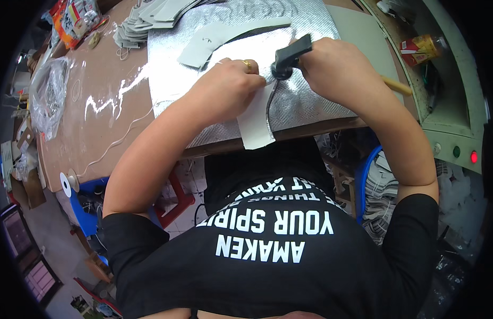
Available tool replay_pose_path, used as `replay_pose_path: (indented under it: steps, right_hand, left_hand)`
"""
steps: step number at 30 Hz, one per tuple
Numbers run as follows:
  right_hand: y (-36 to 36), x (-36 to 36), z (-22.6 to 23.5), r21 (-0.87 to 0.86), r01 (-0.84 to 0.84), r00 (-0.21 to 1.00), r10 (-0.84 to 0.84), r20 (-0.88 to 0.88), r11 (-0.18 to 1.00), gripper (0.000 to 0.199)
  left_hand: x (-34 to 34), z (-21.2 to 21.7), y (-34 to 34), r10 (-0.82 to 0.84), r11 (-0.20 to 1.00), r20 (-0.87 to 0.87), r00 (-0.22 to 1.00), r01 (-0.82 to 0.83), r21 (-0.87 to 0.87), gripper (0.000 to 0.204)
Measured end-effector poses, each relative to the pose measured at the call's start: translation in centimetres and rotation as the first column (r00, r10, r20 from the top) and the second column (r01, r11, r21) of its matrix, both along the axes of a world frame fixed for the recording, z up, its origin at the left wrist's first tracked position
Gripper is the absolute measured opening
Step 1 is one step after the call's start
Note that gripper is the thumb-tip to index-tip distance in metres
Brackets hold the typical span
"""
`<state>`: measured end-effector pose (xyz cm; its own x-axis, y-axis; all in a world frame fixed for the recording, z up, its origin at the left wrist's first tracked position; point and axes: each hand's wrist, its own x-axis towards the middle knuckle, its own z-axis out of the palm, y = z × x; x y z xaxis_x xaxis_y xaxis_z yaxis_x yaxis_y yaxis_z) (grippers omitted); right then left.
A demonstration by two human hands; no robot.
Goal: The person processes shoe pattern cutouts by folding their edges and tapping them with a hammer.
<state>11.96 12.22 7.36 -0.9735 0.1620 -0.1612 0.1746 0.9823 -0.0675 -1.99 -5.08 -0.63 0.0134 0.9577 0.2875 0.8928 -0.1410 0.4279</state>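
My right hand (331,61) is closed round a hammer (293,55). The hammer's black head stands over the edge of a curved white piece (255,125), and its yellowish handle passes out beyond my wrist. With fingers curled together, my left hand (230,87) grips this white piece just left of the hammer head; a ring is on one finger. The piece has a dark edge, and its near end hangs over the table's front edge. Another curved white piece (204,42) lies just beyond my left hand. Both pieces lie on a shiny silver sheet (305,111).
A pile of white-grey cut pieces (150,21) sits at the far left of the brown table (105,122). Clear plastic (51,95) and a thread spool (70,182) are at its left side. Right: a green machine frame (453,127) with buttons, a bottle (420,49), and a blue basket (366,165) of cut pieces below.
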Motion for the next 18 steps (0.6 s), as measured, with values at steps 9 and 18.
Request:
replay_pose_path:
  steps: [9,18]
  right_hand:
    - [-0.4,-0.6,0.6,0.039,-0.096,0.992,0.093,0.081,0.995,0.020]
    - [-1.5,-0.4,0.2,-0.074,0.001,0.976,-0.017,-0.215,0.997,0.019]
  left_hand:
    - [0.3,0.7,-1.5,0.176,0.954,0.204,0.963,-0.116,-0.275,0.018]
    - [1.3,-0.3,-2.6,0.172,0.985,0.040,0.984,-0.173,-0.001,0.011]
